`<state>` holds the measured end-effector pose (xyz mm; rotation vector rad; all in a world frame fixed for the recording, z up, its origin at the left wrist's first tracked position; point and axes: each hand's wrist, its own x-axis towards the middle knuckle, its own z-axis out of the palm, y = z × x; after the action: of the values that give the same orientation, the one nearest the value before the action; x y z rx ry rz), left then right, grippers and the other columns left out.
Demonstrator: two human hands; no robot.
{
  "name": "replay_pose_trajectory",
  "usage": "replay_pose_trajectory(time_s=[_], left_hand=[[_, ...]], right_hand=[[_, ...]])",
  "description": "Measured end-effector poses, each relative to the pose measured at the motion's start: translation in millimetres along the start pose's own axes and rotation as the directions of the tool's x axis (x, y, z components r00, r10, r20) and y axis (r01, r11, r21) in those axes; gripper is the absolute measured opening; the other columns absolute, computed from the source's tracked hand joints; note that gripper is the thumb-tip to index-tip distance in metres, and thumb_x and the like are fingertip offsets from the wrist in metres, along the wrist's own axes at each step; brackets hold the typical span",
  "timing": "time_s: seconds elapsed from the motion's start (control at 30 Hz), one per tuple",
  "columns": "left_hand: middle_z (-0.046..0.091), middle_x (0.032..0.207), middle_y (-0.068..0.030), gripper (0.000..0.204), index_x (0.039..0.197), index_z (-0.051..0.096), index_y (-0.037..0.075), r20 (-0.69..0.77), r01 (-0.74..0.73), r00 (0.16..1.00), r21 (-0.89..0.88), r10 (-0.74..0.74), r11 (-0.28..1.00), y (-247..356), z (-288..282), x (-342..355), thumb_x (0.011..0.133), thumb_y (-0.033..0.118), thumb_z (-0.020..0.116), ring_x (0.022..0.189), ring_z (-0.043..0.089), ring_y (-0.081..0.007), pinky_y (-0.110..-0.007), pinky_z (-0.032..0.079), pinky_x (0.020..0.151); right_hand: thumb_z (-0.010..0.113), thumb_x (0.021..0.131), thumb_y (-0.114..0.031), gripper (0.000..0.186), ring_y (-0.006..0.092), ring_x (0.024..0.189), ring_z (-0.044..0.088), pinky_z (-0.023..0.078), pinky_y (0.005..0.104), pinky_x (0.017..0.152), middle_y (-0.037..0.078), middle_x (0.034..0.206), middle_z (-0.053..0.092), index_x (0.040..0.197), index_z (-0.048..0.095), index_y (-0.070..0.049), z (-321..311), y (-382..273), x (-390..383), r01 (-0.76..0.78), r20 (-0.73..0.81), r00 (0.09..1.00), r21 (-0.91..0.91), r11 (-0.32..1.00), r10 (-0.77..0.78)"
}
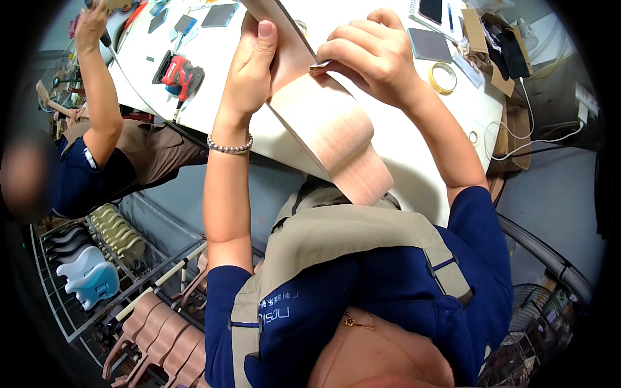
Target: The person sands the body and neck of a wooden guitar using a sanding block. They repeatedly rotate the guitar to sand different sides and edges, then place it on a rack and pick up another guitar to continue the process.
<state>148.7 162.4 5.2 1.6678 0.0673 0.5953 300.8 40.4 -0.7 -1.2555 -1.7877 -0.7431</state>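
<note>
A bare, pale wooden guitar body [333, 123] is tilted up in front of me, its lower end near my lap and its upper end over the white table [414, 152]. My left hand [253, 68] grips it by its left side, thumb up along the wood. On the opposite edge, my right hand [372, 55] pinches a small folded piece of what looks like sandpaper [319, 65] against the wood. Part of the body's far end runs out of the picture at the top.
Left on the table lies a red power sander [178, 76]; a yellow tape roll [442, 77] and a dark flat pad [429, 45] lie right. Beyond them is a cardboard box [475, 32]. Another person's arm [100, 103] works at left. Racked guitar bodies [162, 330] stand lower left.
</note>
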Motion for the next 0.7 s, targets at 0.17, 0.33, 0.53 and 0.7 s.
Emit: replay_pose_trajectory(time_s=[0.17, 0.33, 0.53, 0.7], left_hand=[[0.055, 0.094, -0.0136, 0.054, 0.139, 0.016, 0.006, -0.003, -0.01, 1.0, 0.007, 0.01, 1.0, 1, -1, 0, 0.097, 0.038, 0.026, 0.086, 0.057, -0.0176, -0.03, 0.048, 0.077], [0.055, 0.096, -0.0136, 0.053, 0.137, 0.019, 0.004, -0.001, -0.02, 1.0, 0.036, 0.02, 0.999, -1, -1, -1, 0.097, 0.038, 0.026, 0.089, 0.056, -0.0181, -0.03, 0.047, 0.08], [0.053, 0.113, -0.0119, 0.052, 0.123, 0.04, -0.002, -0.173, -0.063, 0.984, -0.086, 0.047, 0.994, -2, 4, -4, 0.096, 0.041, 0.031, 0.104, 0.052, -0.0183, -0.027, 0.041, 0.091], [0.056, 0.099, -0.0132, 0.05, 0.132, 0.032, 0.005, -0.102, 0.069, 0.99, -0.238, -0.095, 0.969, 15, -15, -17, 0.097, 0.039, 0.025, 0.093, 0.058, -0.0212, -0.033, 0.048, 0.084]], right_hand=[[0.069, 0.066, -0.028, 0.018, 0.0044, 0.057, 0.05, 0.029, 0.0245, 0.056, -0.011, 0.065, 0.053, 0.07, 0.053, -0.021, -8, 6, 8, 0.076, -0.101, 0.991, -0.133, 0.988, -0.09], [0.071, 0.066, -0.02, 0.017, 0.0142, 0.063, 0.058, 0.04, 0.028, 0.06, -0.001, 0.071, 0.06, 0.076, 0.06, -0.013, -6, -1, 9, -0.036, -0.066, 0.997, 0.07, 0.997, 0.04], [0.067, 0.078, -0.024, 0.019, 0.0167, 0.065, 0.061, 0.045, 0.0279, 0.059, 0.005, 0.075, 0.064, 0.085, 0.059, -0.008, 16, 26, -33, -0.586, -0.141, 0.747, 0.322, 0.744, 0.65], [0.064, 0.079, -0.033, 0.03, 0.0232, 0.071, 0.064, 0.047, 0.0321, 0.064, 0.011, 0.077, 0.065, 0.092, 0.059, -0.006, 21, 17, -173, -0.937, 0.282, 0.348, 0.06, 0.345, 0.894]])
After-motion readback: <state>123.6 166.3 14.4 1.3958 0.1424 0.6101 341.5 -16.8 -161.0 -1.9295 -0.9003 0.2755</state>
